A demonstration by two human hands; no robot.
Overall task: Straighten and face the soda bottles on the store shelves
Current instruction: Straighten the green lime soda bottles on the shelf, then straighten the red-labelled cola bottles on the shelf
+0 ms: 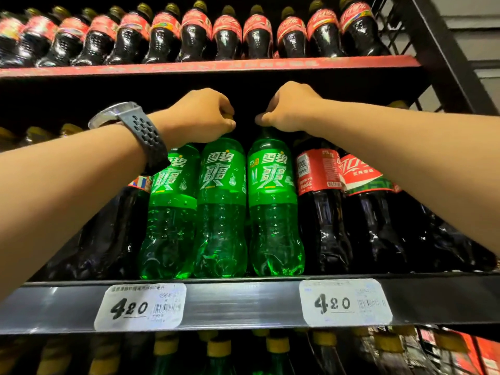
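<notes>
Three green soda bottles stand side by side on the middle shelf [243,301]. My left hand [200,117], with a watch on its wrist, grips the cap of the middle green bottle [221,207]. My right hand [286,109] grips the cap of the right green bottle [273,207]. Both labels face forward. The left green bottle [170,212] stands partly behind my left forearm. The caps are hidden inside my fists.
Dark cola bottles [322,207] with red labels flank the green ones; one shows its barcode side. A row of cola bottles [227,33] fills the top shelf. Yellow-capped bottles [219,347] stand below. Two price tags [140,307] read 4.20.
</notes>
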